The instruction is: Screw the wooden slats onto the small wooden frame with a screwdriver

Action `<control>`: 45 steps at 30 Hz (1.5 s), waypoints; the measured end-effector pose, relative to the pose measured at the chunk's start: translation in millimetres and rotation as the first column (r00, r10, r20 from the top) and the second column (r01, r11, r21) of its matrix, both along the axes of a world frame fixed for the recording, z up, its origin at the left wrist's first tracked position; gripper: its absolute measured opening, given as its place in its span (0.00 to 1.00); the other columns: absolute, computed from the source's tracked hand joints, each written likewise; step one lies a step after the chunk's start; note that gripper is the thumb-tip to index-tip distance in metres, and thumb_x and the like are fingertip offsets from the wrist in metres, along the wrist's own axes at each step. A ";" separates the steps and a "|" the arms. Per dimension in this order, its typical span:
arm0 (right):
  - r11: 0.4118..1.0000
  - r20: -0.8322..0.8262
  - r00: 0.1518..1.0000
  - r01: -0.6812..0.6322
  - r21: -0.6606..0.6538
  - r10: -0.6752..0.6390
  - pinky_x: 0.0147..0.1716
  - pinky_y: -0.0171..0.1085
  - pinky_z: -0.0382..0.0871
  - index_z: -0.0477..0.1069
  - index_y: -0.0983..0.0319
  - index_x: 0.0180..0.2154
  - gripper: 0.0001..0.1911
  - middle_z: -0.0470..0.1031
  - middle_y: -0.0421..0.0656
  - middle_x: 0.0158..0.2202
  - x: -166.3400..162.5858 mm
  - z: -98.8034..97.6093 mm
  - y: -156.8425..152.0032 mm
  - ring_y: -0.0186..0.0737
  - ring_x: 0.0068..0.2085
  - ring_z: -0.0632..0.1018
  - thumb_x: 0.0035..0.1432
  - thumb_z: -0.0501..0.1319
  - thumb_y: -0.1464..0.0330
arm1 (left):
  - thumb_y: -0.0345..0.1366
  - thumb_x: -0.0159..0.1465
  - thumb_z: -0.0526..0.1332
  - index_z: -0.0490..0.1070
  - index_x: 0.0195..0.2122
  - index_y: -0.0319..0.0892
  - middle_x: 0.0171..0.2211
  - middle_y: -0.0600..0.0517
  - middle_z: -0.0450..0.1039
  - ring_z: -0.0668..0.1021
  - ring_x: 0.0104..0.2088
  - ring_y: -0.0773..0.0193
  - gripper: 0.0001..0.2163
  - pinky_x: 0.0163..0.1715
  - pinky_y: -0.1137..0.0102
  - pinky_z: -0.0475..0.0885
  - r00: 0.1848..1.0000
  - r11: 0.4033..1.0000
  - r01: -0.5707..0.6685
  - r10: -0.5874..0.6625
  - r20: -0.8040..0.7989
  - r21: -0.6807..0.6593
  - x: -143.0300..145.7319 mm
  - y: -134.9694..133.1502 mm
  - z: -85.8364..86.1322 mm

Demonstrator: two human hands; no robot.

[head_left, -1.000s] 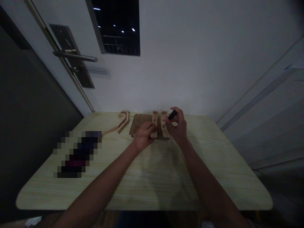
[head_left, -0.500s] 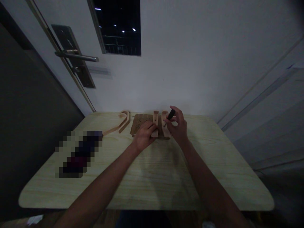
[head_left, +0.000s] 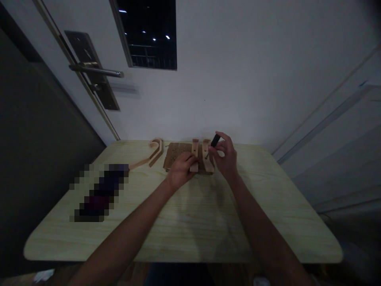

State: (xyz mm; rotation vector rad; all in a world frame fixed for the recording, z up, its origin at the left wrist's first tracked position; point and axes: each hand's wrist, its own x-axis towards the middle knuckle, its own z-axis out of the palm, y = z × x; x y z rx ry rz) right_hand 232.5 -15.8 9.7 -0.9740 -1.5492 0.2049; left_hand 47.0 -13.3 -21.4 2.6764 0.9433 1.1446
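Observation:
My right hand [head_left: 225,158] is closed around a small screwdriver with a black handle [head_left: 215,140]. The tool slants down and to the left, its tip at the right wooden strip [head_left: 206,151], which has a hole and a raised far end. My left hand [head_left: 181,169] grips a second wooden strip [head_left: 194,149], parallel to the first, its thumb at the near edge. Both strips lie across a brown, rough-edged board [head_left: 175,150] dotted with holes or specks. My fingers partly cover the left strip; whether a screw sits under the tip is too small to tell.
A bent wooden hook-shaped piece [head_left: 156,153] lies to the left on the pale wood-grain table [head_left: 184,226]. Near it is a dark, pixelated object [head_left: 104,192]. Behind the table stands a white door [head_left: 232,79] with a metal lever handle [head_left: 98,71] and a dark window.
My right hand and the screwdriver handle have shifted slightly up and to the right. The left hand and the wooden strips stay where they were.

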 end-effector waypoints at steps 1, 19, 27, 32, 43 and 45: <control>1.000 0.000 1.000 0.019 0.009 -0.019 0.33 0.38 0.76 0.61 0.54 0.56 0.25 0.72 0.39 0.33 -0.7 -0.5 0.8 0.36 0.30 0.75 0.56 0.61 0.63 | 0.29 0.58 0.58 0.70 0.43 0.41 0.40 0.47 0.70 0.72 0.43 0.57 0.11 0.44 0.62 0.71 1.000 1.000 0.000 0.000 -0.002 0.002 0.0 -0.1 0.2; 0.994 -0.024 0.997 -0.081 -0.076 0.079 0.35 0.40 0.77 0.53 0.55 0.59 0.28 0.74 0.44 0.40 -6.7 -2.9 -2.9 0.39 0.35 0.79 0.59 0.58 0.60 | 0.30 0.59 0.58 0.69 0.43 0.41 0.41 0.46 0.69 0.72 0.44 0.57 0.10 0.46 0.63 0.70 1.000 1.000 -0.020 0.020 -0.009 0.002 0.5 -0.4 0.0; 0.993 -0.049 0.997 -0.071 -0.095 0.067 0.29 0.35 0.76 0.55 0.55 0.58 0.28 0.74 0.43 0.39 -3.9 -3.9 -2.1 0.36 0.32 0.79 0.57 0.60 0.61 | 0.31 0.60 0.58 0.70 0.43 0.41 0.41 0.46 0.69 0.72 0.44 0.57 0.09 0.46 0.62 0.70 1.000 1.000 -0.013 0.013 0.002 0.008 0.7 -1.1 0.3; 0.982 0.001 0.986 -0.169 -0.080 0.169 0.43 0.42 0.75 0.51 0.55 0.61 0.26 0.76 0.47 0.44 2.0 -2.1 -3.8 0.39 0.41 0.79 0.64 0.52 0.61 | 0.31 0.61 0.58 0.70 0.42 0.40 0.41 0.46 0.69 0.72 0.44 0.57 0.09 0.45 0.63 0.71 1.000 1.000 -0.018 0.018 0.006 0.012 1.5 -0.5 -0.2; 0.995 -0.041 0.996 -0.083 -0.046 0.081 0.34 0.39 0.77 0.59 0.56 0.56 0.26 0.72 0.39 0.32 2.8 -2.3 2.5 0.36 0.32 0.77 0.57 0.61 0.62 | 0.33 0.62 0.57 0.70 0.42 0.40 0.40 0.46 0.69 0.72 0.44 0.57 0.08 0.45 0.62 0.71 1.000 1.000 -0.029 0.029 -0.003 0.003 1.3 -1.1 0.1; 0.997 -0.035 0.997 -0.069 -0.032 0.068 0.32 0.38 0.76 0.60 0.56 0.55 0.25 0.71 0.39 0.31 2.4 -2.0 2.6 0.36 0.31 0.76 0.56 0.61 0.62 | 0.33 0.62 0.57 0.70 0.42 0.40 0.40 0.46 0.69 0.72 0.44 0.57 0.08 0.45 0.63 0.71 1.000 1.000 -0.030 0.030 -0.003 0.010 1.4 -1.2 0.4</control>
